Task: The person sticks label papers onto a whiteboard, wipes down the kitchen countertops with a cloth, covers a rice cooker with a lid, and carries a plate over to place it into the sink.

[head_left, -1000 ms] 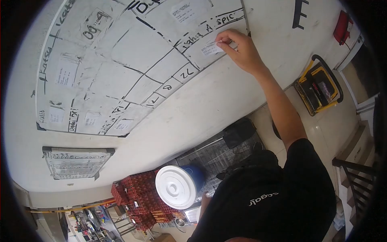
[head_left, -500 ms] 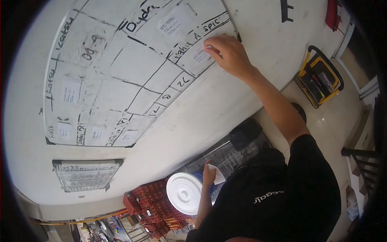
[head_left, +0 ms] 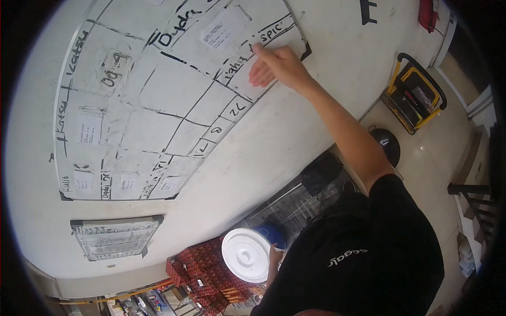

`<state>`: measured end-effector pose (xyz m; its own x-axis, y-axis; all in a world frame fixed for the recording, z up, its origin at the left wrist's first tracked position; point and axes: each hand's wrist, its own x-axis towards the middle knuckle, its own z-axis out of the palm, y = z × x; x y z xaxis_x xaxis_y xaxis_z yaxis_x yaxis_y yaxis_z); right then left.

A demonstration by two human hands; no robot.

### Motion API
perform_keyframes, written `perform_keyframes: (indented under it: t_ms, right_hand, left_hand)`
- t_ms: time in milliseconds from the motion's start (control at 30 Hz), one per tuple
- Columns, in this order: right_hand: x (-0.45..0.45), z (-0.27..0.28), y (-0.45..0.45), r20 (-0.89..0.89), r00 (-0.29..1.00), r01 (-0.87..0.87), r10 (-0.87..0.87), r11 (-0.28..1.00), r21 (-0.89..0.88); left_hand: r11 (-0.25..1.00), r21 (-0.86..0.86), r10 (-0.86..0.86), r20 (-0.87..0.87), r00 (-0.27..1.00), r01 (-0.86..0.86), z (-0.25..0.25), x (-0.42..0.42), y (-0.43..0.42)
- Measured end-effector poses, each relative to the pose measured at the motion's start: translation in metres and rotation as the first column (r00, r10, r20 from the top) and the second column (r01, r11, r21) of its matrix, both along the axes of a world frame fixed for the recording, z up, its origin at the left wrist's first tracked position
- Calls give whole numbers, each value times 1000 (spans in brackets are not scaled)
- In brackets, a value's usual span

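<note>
My right hand lies with its fingers stretched out against the lower right cell of a large whiteboard, below handwriting ending in "SPIC". It covers the place where a small label showed; that label is hidden now. Other white printed labels, such as the label above my hand and the label at the left, are on the board. Low by my body, my left hand is partly hidden by my black shirt, beside a round white lid. A sliver of white paper shows at its fingers.
A smaller whiteboard hangs beside the large one. Below are red patterned boxes, a blue container and a dark mat. On the floor at right stand a yellow-and-black folding cart and a round black object.
My right hand has gone from pinching at the label to lying flat over it. My left hand has dropped closer to my body, and its paper is now mostly hidden.
</note>
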<state>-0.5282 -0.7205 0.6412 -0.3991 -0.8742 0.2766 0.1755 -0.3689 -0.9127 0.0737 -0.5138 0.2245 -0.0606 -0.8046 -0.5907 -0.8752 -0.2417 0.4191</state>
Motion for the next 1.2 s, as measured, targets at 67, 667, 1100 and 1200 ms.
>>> perform_keyframes:
  t_ms: [67, 667, 1100, 1200]
  right_hand:
    - [-1, 0, 3, 2, 999, 38, -38, 999, -39]
    - [62, -410, 228, -148, 518, -149, 843, 259, 954]
    - [107, -277, 154, 202, 559, -757, 804, 395, 520]
    - [134, -259, 144, 418, 599, -797, 683, 457, 394]
  left_hand:
    - [994, -15, 110, -56, 992, -111, -18, 17, 9]
    - [996, -52, 65, -99, 993, -70, -6, -57, -5]
    - [988, 157, 124, -737, 665, -10, 191, -274, -110]
    - [997, 58, 5, -746, 666, 57, 211, -282, -113]
